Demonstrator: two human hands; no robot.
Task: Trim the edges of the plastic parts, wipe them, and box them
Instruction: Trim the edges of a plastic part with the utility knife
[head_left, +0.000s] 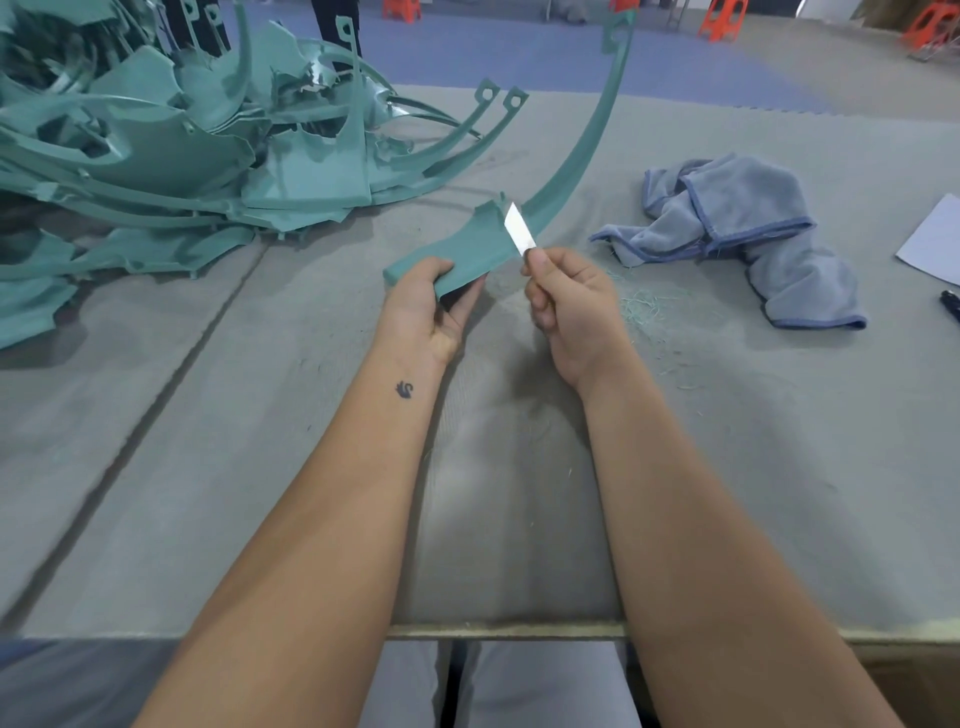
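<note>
Gripping the near end of a teal, long curved plastic part (470, 249), the left hand (431, 306) is holding it just above the grey padded table (311, 467), with the thumb on top and the other fingers curled under it; I think this is to keep the piece steady and to leave its right edge free for trimming. The right hand (566, 306) is closing around the handle of a small knife with a bare metal blade (518, 230), and the blade is lying against that right edge, so the cutting seems to be in progress. The part is running its long axis from the left hand away and to the right, and its thin arm is rising in a curve to a looped tip far above. Thin teal shavings (644, 306) are lying near the right hand. A crumpled blue-grey cloth (737, 223) is waiting to the right, probably for wiping, while a pile of similar teal plastic parts (156, 145) is lying to the left. No box is visible.
</note>
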